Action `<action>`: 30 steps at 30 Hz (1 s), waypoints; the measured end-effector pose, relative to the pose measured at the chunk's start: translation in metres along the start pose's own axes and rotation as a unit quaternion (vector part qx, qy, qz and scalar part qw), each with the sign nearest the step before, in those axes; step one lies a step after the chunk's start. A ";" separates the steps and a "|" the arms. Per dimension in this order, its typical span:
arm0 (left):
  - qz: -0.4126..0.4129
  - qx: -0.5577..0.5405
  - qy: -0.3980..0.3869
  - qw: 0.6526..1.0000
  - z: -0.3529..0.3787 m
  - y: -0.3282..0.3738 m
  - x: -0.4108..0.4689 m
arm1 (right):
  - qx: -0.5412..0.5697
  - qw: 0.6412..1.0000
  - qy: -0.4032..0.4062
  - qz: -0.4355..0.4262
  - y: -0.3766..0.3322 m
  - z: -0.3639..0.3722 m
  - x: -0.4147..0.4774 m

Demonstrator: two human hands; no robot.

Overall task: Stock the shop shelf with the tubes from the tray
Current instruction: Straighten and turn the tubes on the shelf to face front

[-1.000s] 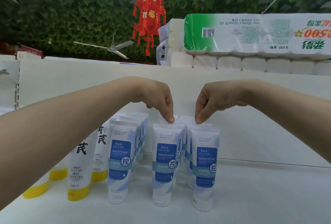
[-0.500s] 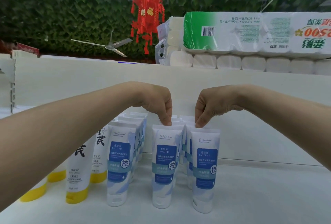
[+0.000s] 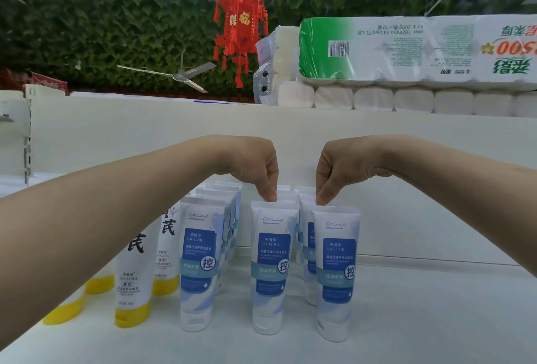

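Overhead, a toilet-roll pack tops the white shelf, where blue-label tubes stand in rows. Left hand pinches the middle tube; right hand pinches the right tube.

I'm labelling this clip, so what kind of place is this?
Most likely a small shop. Identical blue tubes stand in rows on a white shelf beside yellow-capped tubes, with wrapped toilet-paper packs stacked on top. Both hands pinch tube tops, as in stocking.
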State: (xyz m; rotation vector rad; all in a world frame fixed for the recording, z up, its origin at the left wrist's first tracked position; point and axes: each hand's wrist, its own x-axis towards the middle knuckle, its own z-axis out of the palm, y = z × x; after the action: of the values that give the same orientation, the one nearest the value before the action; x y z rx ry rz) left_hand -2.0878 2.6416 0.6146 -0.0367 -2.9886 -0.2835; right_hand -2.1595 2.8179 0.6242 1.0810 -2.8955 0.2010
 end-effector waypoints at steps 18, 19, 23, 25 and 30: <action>0.004 0.000 0.004 1.000 0.001 0.001 0.001 | 0.001 1.000 -0.005 0.006 0.005 -0.002 0.002; 0.003 0.000 0.004 1.000 0.000 0.001 0.000 | 0.002 1.000 -0.006 0.006 0.004 -0.002 0.002; 0.002 -0.002 0.011 1.000 0.000 0.000 -0.001 | 0.001 1.000 -0.009 0.010 0.004 -0.001 0.001; 0.001 -0.006 0.010 1.000 0.000 -0.001 -0.002 | 0.000 1.000 -0.009 0.011 0.004 -0.002 0.000; 0.002 -0.012 0.019 1.000 0.001 -0.003 -0.003 | -0.001 1.000 -0.008 0.014 0.002 -0.003 -0.002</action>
State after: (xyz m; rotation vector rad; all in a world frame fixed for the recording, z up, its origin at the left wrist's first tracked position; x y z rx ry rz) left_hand -2.0855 2.6386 0.6122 -0.0383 -2.9472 -0.3150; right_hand -2.1597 2.8212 0.6264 1.0469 -2.9257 0.1908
